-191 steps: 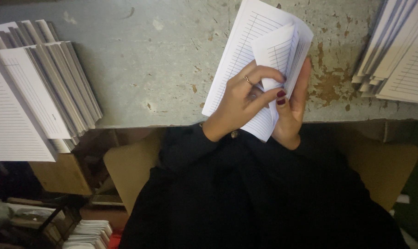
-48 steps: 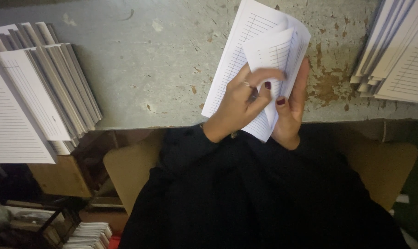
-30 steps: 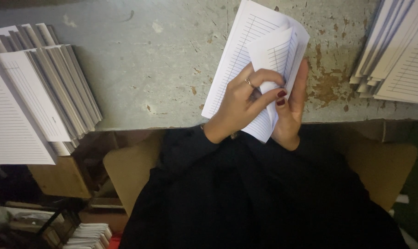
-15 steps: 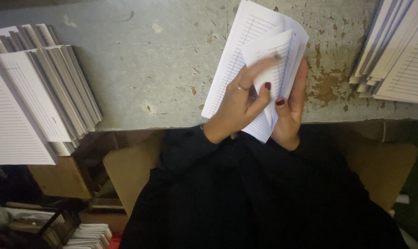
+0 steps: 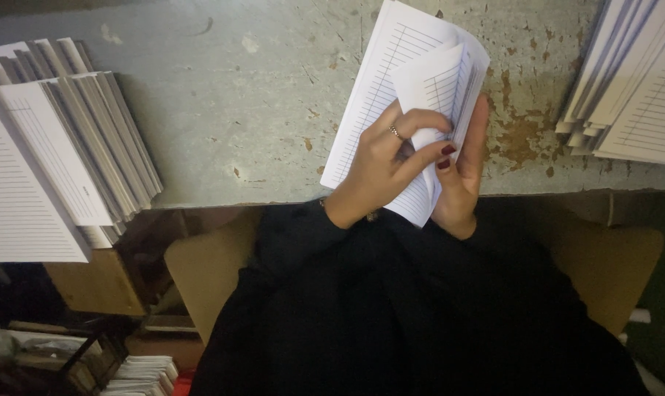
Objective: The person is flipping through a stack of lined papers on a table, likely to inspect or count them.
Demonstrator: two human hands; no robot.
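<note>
Holding a sheaf of ruled sheets [image 5: 380, 110] between both hands is where I have us: it lies at about one o'clock from the middle of the view, its lower end hanging past the near edge of the worn grey table [image 5: 237, 125]. My left hand [image 5: 380, 165] lies over the face of the sheaf, fingers curled narrow, with the fingertips pinching a curled leaf [image 5: 431, 84] that bows up off the pile. My right hand [image 5: 461, 180] cups the sheaf from its three o'clock edge, fingers straight up along the side and the thumb tucked against the paper, so it is closed on the pile rather than spread.

To do this leafing well, I judge that the right hand should keep the sheaf's edge squared and firm while the left lifts only the one leaf. The curl looks tight, so a lighter pinch nearer the corner would spare it a crease. Since part of the sheaf hangs off the table, I would keep its weight on my right palm.

A fanned stack of ruled booklets [image 5: 61, 147] sits at nine o'clock, well apart from my hands, and another stack [image 5: 633, 88] sits at three o'clock near the right hand, not touching it.
</note>
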